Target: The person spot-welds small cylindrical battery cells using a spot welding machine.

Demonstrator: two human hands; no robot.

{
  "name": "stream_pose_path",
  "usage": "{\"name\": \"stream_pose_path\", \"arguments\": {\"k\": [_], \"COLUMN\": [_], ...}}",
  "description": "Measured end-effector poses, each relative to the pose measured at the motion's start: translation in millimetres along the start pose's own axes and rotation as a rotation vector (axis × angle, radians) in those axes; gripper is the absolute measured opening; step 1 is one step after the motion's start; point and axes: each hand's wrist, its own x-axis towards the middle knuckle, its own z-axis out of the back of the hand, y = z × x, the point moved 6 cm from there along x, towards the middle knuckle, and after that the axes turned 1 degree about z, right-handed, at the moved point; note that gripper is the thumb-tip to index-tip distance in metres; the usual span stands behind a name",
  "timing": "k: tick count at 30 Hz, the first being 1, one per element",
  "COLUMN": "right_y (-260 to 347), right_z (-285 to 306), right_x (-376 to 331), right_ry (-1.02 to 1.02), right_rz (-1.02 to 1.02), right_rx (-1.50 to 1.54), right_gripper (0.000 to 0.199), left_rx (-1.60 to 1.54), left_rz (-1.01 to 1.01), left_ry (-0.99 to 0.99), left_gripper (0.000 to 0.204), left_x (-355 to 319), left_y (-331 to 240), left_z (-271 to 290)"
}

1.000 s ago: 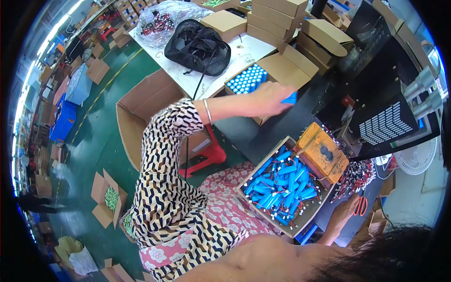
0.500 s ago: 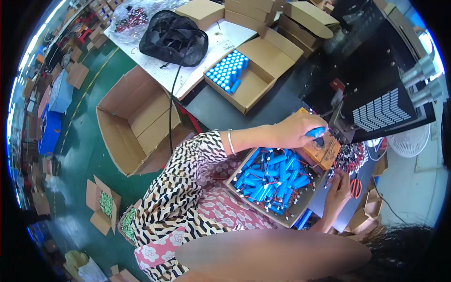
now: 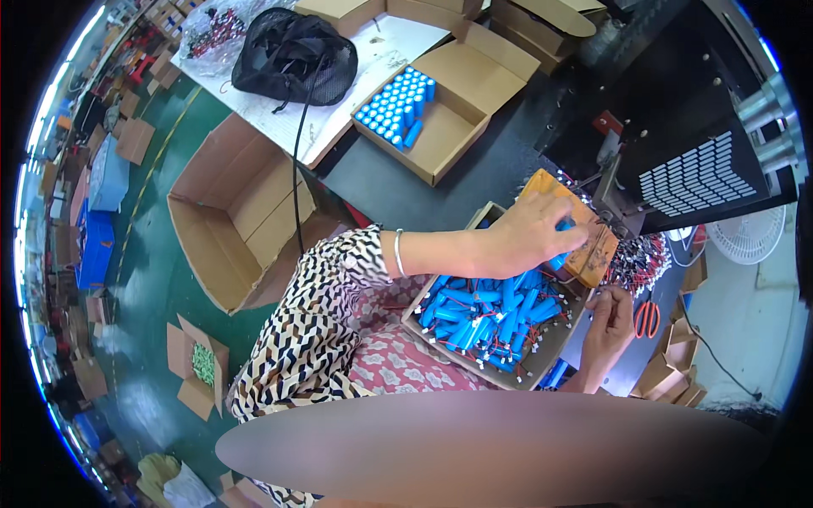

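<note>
My left hand [image 3: 527, 237] is closed around a blue cylindrical battery cell [image 3: 559, 254], at the near-left edge of an orange block [image 3: 584, 241]. Below that hand, a cardboard box [image 3: 542, 370] holds a heap of blue cells [image 3: 474, 309] with thin red and black leads and small white plugs. My right hand [image 3: 611, 317] is beside the box's right edge, its thumb and fingertips pinched together. Whatever sits between those fingertips is too small to tell. Close beyond it lies a pile of wire leads [image 3: 639, 258] with white plugs.
Under the black machine [image 3: 677, 127] stands the orange block. Orange-handled scissors [image 3: 647, 320] lie right of my right hand. An open carton [image 3: 440, 165] at the back holds upright blue cells [image 3: 394, 110]. A large carton [image 3: 241, 212] stands left, near a hanging black cable [image 3: 296, 182].
My left hand has moved with the cell from above the orange block toward its near-left edge. My right hand's fingers have come up close to the box's corner. The whole view has shifted slightly.
</note>
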Motion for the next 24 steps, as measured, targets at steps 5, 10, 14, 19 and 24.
{"name": "stream_pose_path", "arguments": {"k": [5, 10, 14, 19, 24], "right_y": [22.4, 64.5, 72.2, 73.1, 71.7], "right_z": [-6.2, -41.4, -52.8, -60.8, -27.9], "right_x": [-7.3, -7.3, -10.9, -14.2, -10.8], "right_ry": [0.092, 0.486, 0.483, 0.590, 0.430], "right_rz": [0.007, 0.050, 0.014, -0.013, -0.116], "right_rx": [0.159, 0.493, 0.526, 0.513, 0.432], "right_gripper": [0.009, 0.015, 0.020, 0.019, 0.013], "left_rx": [-0.495, -0.705, -0.777, -0.822, -1.530], "left_rz": [0.195, 0.133, 0.139, 0.108, 0.591], "left_ry": [-0.183, -0.208, -0.204, -0.330, -0.025], "left_gripper": [0.019, 0.017, 0.014, 0.013, 0.023], "left_x": [3.4, 13.7, 8.1, 2.6, 4.7], "left_y": [9.1, -25.8, -25.8, -17.3, 24.7], "left_z": [24.4, 48.0, 50.3, 65.0, 56.5]}}
